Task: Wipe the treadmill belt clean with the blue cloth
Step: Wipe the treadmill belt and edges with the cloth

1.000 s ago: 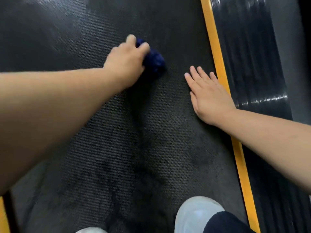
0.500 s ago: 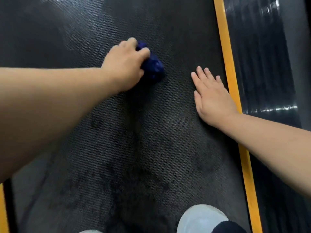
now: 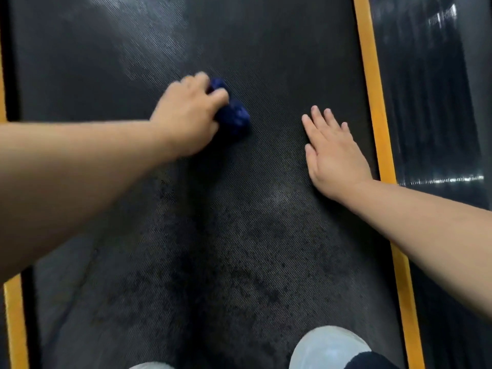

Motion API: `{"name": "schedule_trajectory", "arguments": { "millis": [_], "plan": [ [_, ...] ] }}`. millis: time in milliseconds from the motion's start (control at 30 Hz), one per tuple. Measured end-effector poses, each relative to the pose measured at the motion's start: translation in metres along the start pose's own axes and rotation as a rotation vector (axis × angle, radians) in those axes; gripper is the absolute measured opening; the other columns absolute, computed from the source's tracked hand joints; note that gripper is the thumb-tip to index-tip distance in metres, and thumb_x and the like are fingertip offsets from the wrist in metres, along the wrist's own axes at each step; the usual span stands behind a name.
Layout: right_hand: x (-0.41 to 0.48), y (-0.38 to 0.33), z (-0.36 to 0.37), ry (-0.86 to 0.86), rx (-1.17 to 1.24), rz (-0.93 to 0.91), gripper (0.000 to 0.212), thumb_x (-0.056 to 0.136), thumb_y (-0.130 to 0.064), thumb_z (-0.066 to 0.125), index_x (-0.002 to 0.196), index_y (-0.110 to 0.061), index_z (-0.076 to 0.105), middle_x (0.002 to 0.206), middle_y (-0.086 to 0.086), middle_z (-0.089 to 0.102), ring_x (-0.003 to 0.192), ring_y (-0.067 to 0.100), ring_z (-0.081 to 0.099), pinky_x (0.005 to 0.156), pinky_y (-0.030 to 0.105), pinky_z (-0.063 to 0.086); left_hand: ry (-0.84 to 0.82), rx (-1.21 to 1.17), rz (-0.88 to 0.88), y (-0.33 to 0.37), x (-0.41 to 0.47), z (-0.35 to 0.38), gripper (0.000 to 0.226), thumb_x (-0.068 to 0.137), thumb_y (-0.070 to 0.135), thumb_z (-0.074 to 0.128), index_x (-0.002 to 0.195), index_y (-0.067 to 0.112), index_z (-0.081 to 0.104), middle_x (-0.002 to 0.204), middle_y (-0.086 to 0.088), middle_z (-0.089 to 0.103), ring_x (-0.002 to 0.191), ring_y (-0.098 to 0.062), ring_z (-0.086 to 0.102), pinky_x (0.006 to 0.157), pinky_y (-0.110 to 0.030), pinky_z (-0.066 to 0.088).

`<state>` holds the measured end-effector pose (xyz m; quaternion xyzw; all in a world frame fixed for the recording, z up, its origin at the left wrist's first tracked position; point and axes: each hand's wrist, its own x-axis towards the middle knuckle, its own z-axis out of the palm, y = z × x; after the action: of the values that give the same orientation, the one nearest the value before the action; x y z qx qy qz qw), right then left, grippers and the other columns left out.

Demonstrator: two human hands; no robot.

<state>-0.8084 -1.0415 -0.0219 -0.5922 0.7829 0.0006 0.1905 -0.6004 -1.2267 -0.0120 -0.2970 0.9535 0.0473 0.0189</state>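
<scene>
Basically, blue cloth [image 3: 232,117] is soft, light, wadded mid treadmill belt [image 3: 266,62]; left hand [image 3: 186,121] grips it w/ curled fingers, prob best bunched. Right hand [image 3: 332,155] lies flat, fingers straight.

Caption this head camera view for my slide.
Left hand grips blue cloth on the treadmill belt; right hand rests flat near the yellow stripe.

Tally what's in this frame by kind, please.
Hands: 2, left hand and right hand
Cloth: 1
Belt: 1
Shoes: 2
Yellow stripes: 2
Total: 8
</scene>
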Motion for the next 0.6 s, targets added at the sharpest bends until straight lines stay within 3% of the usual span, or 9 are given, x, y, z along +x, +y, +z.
{"name": "schedule_trajectory", "arguments": {
  "millis": [100, 167, 233, 300, 367, 433, 467, 533, 600],
  "plan": [
    [0.004, -0.004, -0.006, 0.006, -0.007, -0.001, 0.053, 0.100, -0.024, 0.031, 0.150, -0.015, 0.018, 0.159, 0.005, 0.011, 0.147, 0.024, 0.005, 0.117, 0.042, 0.006, -0.138, -0.098, 0.350, 0.037, -0.073, 0.004, 0.027, 0.070, 0.028, 0.047, 0.088, 0.014, 0.061, 0.080, -0.016, 0.051, 0.067, -0.034, 0.051, 0.057, -0.037, 0.039],
    [0.009, -0.011, -0.008, 0.023, 0.002, -0.011, 0.052, 0.100, -0.023, 0.033, 0.150, -0.014, 0.020, 0.159, 0.006, 0.013, 0.146, 0.025, 0.007, 0.117, 0.043, 0.008, -0.222, -0.103, 0.569, 0.049, -0.115, 0.006, 0.025, 0.076, 0.027, 0.046, 0.088, 0.019, 0.066, 0.076, -0.009, 0.052, 0.063, -0.027, 0.050, 0.056, -0.032, 0.035],
    [0.012, -0.021, -0.006, 0.029, 0.007, -0.052, 0.052, 0.099, -0.023, 0.033, 0.150, -0.014, 0.021, 0.159, 0.006, 0.014, 0.146, 0.026, 0.009, 0.117, 0.043, 0.008, -0.259, -0.059, 0.710, 0.031, -0.103, 0.006, 0.028, 0.082, 0.027, 0.043, 0.092, 0.021, 0.068, 0.075, -0.008, 0.053, 0.063, -0.027, 0.052, 0.056, -0.032, 0.039],
    [0.013, -0.030, -0.001, 0.032, 0.016, -0.080, 0.052, 0.099, -0.024, 0.033, 0.150, -0.014, 0.021, 0.159, 0.006, 0.014, 0.146, 0.026, 0.008, 0.117, 0.044, 0.008, -0.171, 0.025, 0.575, 0.008, -0.066, 0.007, 0.029, 0.083, 0.030, 0.041, 0.095, 0.018, 0.065, 0.077, -0.014, 0.053, 0.064, -0.032, 0.054, 0.055, -0.035, 0.040],
    [0.012, -0.038, 0.004, 0.034, 0.028, -0.080, 0.052, 0.100, -0.024, 0.033, 0.150, -0.015, 0.021, 0.159, 0.005, 0.013, 0.146, 0.026, 0.007, 0.117, 0.043, 0.007, -0.007, 0.030, 0.177, -0.018, -0.032, 0.005, 0.033, 0.078, 0.027, 0.044, 0.102, 0.011, 0.060, 0.086, -0.022, 0.052, 0.073, -0.040, 0.054, 0.060, -0.042, 0.041],
    [0.011, -0.042, 0.006, 0.034, 0.033, -0.088, 0.052, 0.100, -0.023, 0.033, 0.150, -0.015, 0.022, 0.159, 0.005, 0.013, 0.146, 0.026, 0.008, 0.117, 0.043, 0.007, -0.003, 0.032, -0.108, -0.021, -0.025, 0.005, 0.035, 0.076, 0.023, 0.051, 0.106, 0.007, 0.056, 0.094, -0.026, 0.050, 0.082, -0.043, 0.052, 0.067, -0.046, 0.040],
    [0.012, -0.044, 0.006, 0.040, 0.040, -0.091, 0.052, 0.099, -0.022, 0.034, 0.149, -0.016, 0.023, 0.159, 0.005, 0.014, 0.146, 0.027, 0.008, 0.117, 0.044, 0.007, -0.006, 0.029, -0.102, -0.013, -0.032, 0.007, 0.035, 0.074, 0.023, 0.052, 0.105, 0.007, 0.057, 0.094, -0.025, 0.050, 0.081, -0.042, 0.052, 0.066, -0.044, 0.039],
    [0.013, -0.047, 0.004, 0.058, 0.070, -0.094, 0.051, 0.099, -0.021, 0.035, 0.148, -0.016, 0.027, 0.158, 0.005, 0.018, 0.146, 0.027, 0.011, 0.116, 0.045, 0.009, -0.033, 0.020, 0.072, 0.012, -0.058, 0.012, 0.036, 0.071, 0.028, 0.045, 0.099, 0.010, 0.060, 0.088, -0.020, 0.051, 0.075, -0.037, 0.052, 0.061, -0.039, 0.036],
    [0.012, -0.052, 0.000, 0.075, 0.093, -0.146, 0.049, 0.097, -0.023, 0.035, 0.146, -0.015, 0.034, 0.156, 0.007, 0.024, 0.144, 0.030, 0.017, 0.115, 0.048, 0.014, -0.086, -0.029, 0.157, 0.034, -0.095, 0.016, 0.045, 0.069, 0.032, 0.042, 0.106, 0.014, 0.061, 0.091, -0.016, 0.052, 0.076, -0.033, 0.051, 0.062, -0.038, 0.038]
  ]
}}
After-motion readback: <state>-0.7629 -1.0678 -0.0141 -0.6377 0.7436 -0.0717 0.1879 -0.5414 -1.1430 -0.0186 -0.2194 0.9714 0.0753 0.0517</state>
